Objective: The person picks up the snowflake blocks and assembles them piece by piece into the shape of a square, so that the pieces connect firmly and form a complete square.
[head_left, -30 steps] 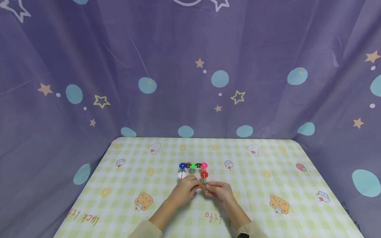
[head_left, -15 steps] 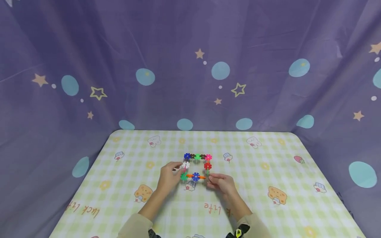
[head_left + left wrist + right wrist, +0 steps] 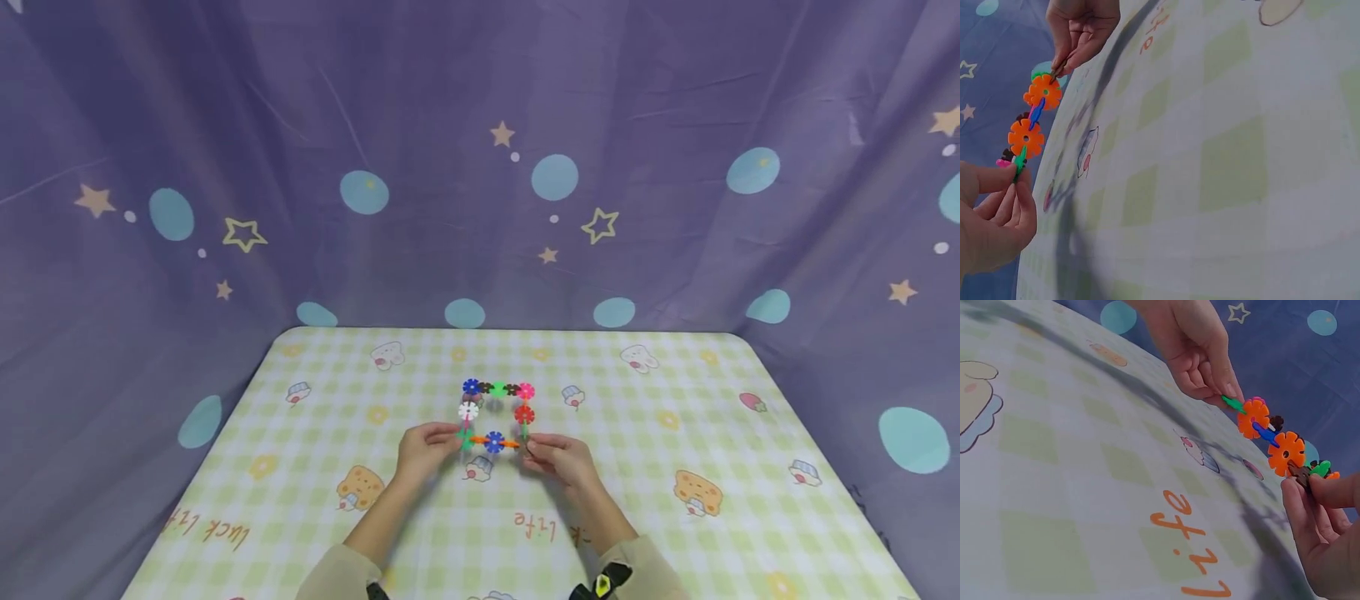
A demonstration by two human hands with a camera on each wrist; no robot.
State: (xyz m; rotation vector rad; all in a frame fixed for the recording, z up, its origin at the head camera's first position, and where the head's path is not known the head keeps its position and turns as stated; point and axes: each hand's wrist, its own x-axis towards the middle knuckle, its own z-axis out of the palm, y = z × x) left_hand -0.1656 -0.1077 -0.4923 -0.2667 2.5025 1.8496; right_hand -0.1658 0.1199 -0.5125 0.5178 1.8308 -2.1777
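Note:
A square ring of interlocking snowflake discs hangs between both hands, raised over the table. In the head view its far side has a blue corner disc [image 3: 471, 387] and a pink one [image 3: 527, 391]. A white disc [image 3: 468, 411] sits on the left side, a red disc [image 3: 524, 414] on the right. Along the near side, a blue disc [image 3: 494, 442] joins two orange discs seen edge-on. My left hand [image 3: 422, 457] pinches the green corner disc [image 3: 1019, 164] between thumb and fingers. With thumb and fingertips, my right hand [image 3: 561, 462] pinches the dark brown corner disc [image 3: 1299, 475].
A green-and-white checked cloth [image 3: 630, 533] with printed cartoons covers the table. Behind it and at both sides hangs a purple curtain [image 3: 450, 108] with stars and blue ovals. The ring's shadow falls on the cloth below.
My left hand has gone from the near side of the ring, past the white disc, to the green corner. My right hand keeps its corner. The head view has tilted slightly.

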